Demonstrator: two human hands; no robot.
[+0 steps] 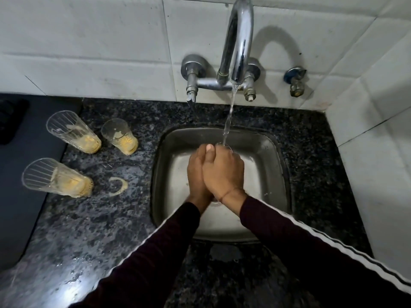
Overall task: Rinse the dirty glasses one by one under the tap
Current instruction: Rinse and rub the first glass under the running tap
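Glasses with yellow residue wait on the dark speckled counter (pixel 106 218) to the left of the sink (pixel 275 165): a tall glass (pixel 72 131) at the back, a short glass (pixel 119 135) just beside it on the right, and a near glass (pixel 55 177) in front, close to the counter's left part. All three look tilted because of the wide lens. A yellowish ring stain (pixel 117 185) lies on the counter between the near glass and the sink.

Over the sink, the left hand (pixel 196 172) and the right hand (pixel 223 172) are pressed together, fingers curled around one held glass (pixel 225 146). Only a small part of its rim shows above the knuckles; the hands hide the rest. The water stream (pixel 229 116) falls from the chrome tap (pixel 239 41) onto this rim. A small separate valve (pixel 295 82) sits on the tiled wall (pixel 89 41) to the right of the tap. Dark sleeves with a white stripe cover both arms.
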